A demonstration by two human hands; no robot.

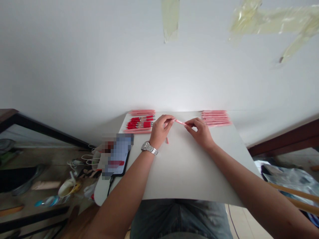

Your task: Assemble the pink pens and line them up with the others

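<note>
Head view: Near the far edge of a white table (184, 169), a person's right hand (200, 130) clamps thumb and fingers on one end of a slim red-and-white rod (180, 122), which juts past the fingertips toward the left hand (160, 127). Left fingertips sit close together at its other end; whether they grip it, onlookers cannot tell.

From my end I see one slim pink-and-white pen-like stick (180, 122), raised slightly aslant over the surface (179, 166), left end redder.
</note>
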